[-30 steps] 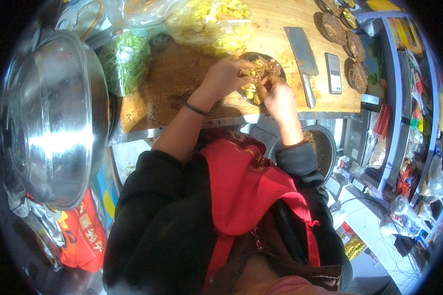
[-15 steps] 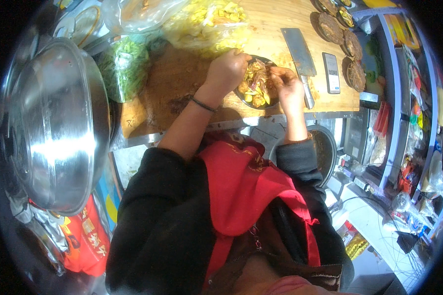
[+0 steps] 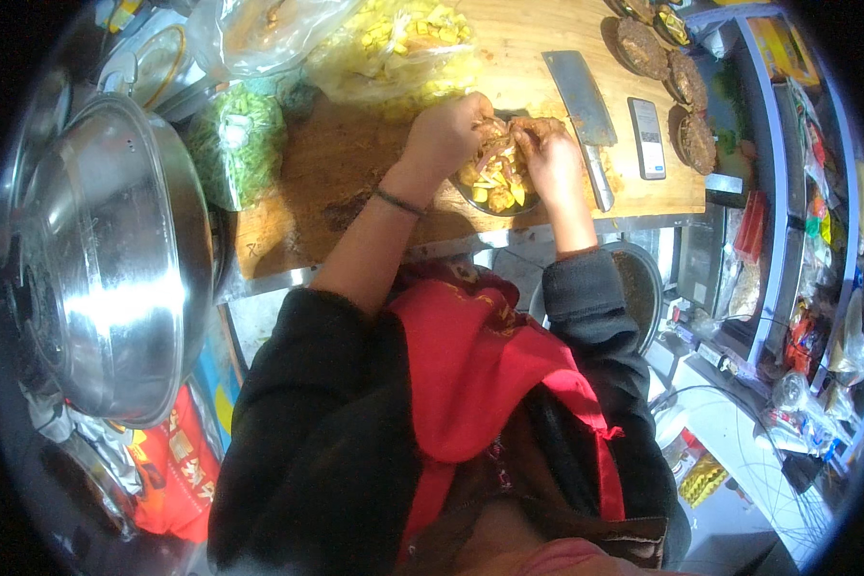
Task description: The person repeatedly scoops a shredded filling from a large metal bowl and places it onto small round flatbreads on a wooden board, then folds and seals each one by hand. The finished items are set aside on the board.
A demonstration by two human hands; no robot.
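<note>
A dark round bowl (image 3: 502, 212) stands near the front edge of the wooden board, filled with yellow chunks and brown pieces of food (image 3: 494, 179). Over its far half, my left hand (image 3: 454, 132) and my right hand (image 3: 547, 154) come close together with fingers pinched. Between them is a reddish-brown piece of meat (image 3: 495, 137), which both appear to grip; the fingers partly cover it. Just right of my right hand lies a cleaver (image 3: 582, 96), its handle toward me. A phone (image 3: 647, 139) with a lit screen lies beyond the cleaver.
Bags of yellow chunks (image 3: 415, 43) and chopped greens (image 3: 238, 144) sit at the board's far and left sides. Several bowls of brown food (image 3: 684, 82) line the right edge. A large shiny metal pan (image 3: 115, 259) stands at left; shelves (image 3: 787, 173) rise at right.
My right hand has moved slightly left and up, closer to my left hand. A piece of meat now shows between the fingers of both hands. The view has shifted slightly.
</note>
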